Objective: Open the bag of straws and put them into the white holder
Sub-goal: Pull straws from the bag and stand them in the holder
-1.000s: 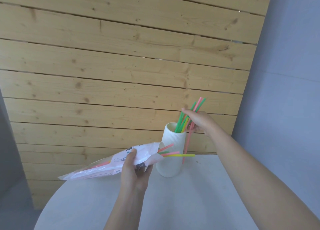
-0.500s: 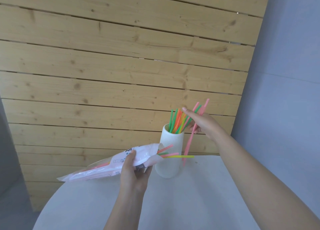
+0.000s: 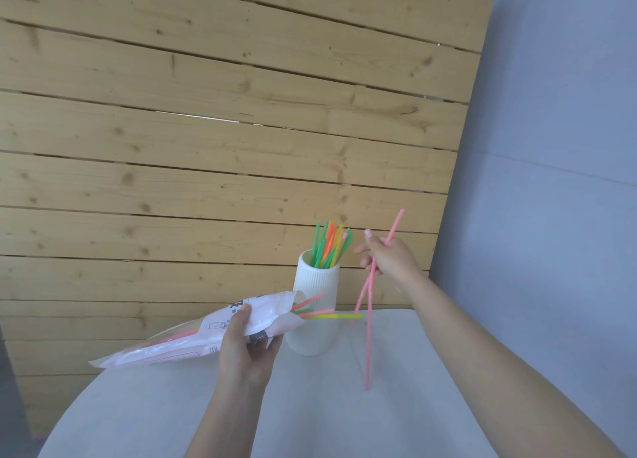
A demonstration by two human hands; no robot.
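A ribbed white holder (image 3: pixel 314 314) stands on the table with several green, orange and yellow straws (image 3: pixel 330 245) upright in it. My left hand (image 3: pixel 246 347) grips the open pale pink straw bag (image 3: pixel 193 337) in front of the holder, with a few pink, green and yellow straw ends (image 3: pixel 319 311) poking out of its mouth. My right hand (image 3: pixel 387 259), to the right of the holder, holds two long pink straws (image 3: pixel 368 319); the longer one's lower end hangs down near the tabletop, outside the holder.
The round white table (image 3: pixel 344 416) carries the holder near its far edge. A wooden plank wall (image 3: pixel 206 147) rises behind it, and a grey-blue wall (image 3: pixel 551 181) is on the right.
My right hand has drawn back to the right, away from the holder's rim, leaving the green and orange straws inside and keeping the pink straws. The left hand and bag stayed put.
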